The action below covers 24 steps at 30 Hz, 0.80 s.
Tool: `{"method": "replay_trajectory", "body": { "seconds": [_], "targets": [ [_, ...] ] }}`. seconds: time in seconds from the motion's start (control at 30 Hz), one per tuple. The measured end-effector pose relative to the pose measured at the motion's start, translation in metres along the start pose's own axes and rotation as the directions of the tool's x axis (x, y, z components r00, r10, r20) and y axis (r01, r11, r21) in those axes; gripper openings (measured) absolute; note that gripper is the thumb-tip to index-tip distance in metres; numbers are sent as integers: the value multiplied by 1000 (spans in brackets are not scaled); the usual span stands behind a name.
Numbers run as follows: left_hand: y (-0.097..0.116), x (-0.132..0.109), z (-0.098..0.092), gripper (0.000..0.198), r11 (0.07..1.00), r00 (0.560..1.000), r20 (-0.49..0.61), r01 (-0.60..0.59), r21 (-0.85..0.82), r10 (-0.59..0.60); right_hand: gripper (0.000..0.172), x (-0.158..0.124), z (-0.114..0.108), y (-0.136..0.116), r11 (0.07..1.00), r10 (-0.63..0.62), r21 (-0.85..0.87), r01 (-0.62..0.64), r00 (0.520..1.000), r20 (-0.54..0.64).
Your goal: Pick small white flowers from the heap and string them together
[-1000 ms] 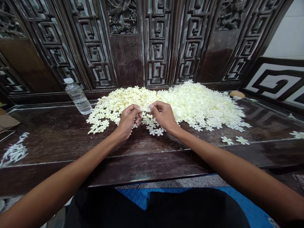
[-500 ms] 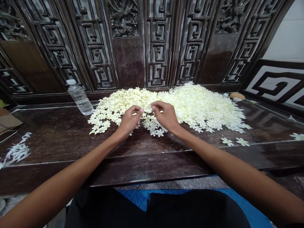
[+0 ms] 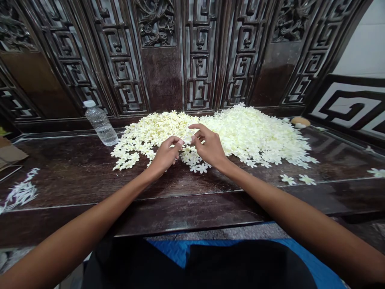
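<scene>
A broad heap of small cream-white flower cutouts (image 3: pixel 249 134) covers the middle of the dark wooden table (image 3: pixel 69 168). My left hand (image 3: pixel 166 155) hovers over the heap's front edge, its fingertips curled together. Whether they pinch anything is hidden. My right hand (image 3: pixel 209 146) is just beside it, with thumb and forefinger around a small cream flower (image 3: pixel 188 138). Several flowers lie under and in front of both hands.
A clear plastic water bottle (image 3: pixel 101 126) stands left of the heap, before a carved dark wood panel (image 3: pixel 164 76). White strips (image 3: pixel 21 192) lie at the far left. Loose flowers (image 3: pixel 306 179) dot the right, near a tan lump (image 3: pixel 300 121).
My right hand has risen slightly and its forefinger has opened up and to the left around the flower. My left hand has shifted only a little, and the heap looks unchanged.
</scene>
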<state>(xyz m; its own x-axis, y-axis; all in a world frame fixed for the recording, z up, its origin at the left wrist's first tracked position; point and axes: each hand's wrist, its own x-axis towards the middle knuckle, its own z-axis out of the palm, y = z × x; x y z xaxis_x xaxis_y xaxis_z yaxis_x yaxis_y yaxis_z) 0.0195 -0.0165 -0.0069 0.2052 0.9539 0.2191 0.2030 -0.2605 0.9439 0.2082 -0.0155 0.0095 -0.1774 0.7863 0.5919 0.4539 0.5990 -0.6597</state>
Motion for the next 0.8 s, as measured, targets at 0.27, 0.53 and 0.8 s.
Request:
{"method": "replay_trajectory", "body": {
  "seconds": [0.27,0.53,0.8],
  "targets": [
    [3,-1,0,29,999,999,-10,-51,-18,50,26,-2,3,-4,998,8,63,-13,997,74],
    [-5,15,-27,18,891,973,54,-226,395,223,18,3,-5,0,1000,0,-30,-3,994,-108],
    [-22,29,-54,8,800,969,191,-238,551,156,19,7,-9,1,999,20,39,-15,992,-124]
  ]
}}
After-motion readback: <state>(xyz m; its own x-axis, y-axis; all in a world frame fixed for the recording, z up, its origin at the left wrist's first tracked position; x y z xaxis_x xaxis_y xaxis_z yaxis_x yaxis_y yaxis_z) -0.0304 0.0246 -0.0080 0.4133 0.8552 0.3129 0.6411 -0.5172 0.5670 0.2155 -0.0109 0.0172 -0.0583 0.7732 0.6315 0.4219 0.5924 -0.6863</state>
